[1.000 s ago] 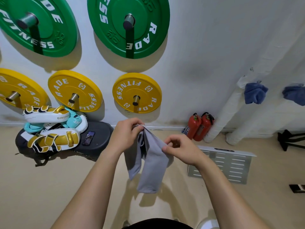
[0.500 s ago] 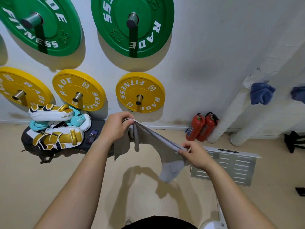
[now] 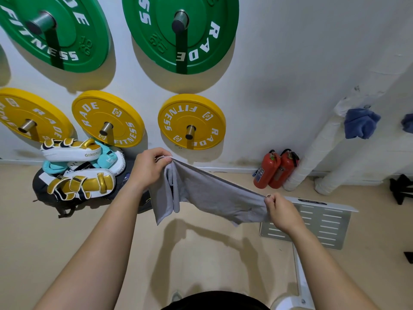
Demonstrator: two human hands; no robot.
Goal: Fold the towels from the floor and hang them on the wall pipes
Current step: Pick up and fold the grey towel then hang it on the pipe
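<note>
A grey towel (image 3: 210, 193) is stretched in the air between my hands, above the beige floor. My left hand (image 3: 149, 167) pinches its upper left end, where a folded flap hangs down. My right hand (image 3: 282, 212) pinches the lower right end. Two white wrapped wall pipes (image 3: 317, 148) slant up the wall at the right. A blue towel (image 3: 361, 125) hangs on the nearer pipe, and a second blue towel (image 3: 407, 123) shows at the frame's right edge.
Green and yellow weight plates (image 3: 191, 121) hang on wall pegs. A pile of gold-and-white strike pads (image 3: 78, 173) lies at the left. Two red fire extinguishers (image 3: 274, 170) stand by the pipes. A slotted metal plate (image 3: 321, 222) lies on the floor at the right.
My hands have moved apart. The right hand drew its end of the grey towel down and to the right, stretching the bunched, hanging cloth out flat.
</note>
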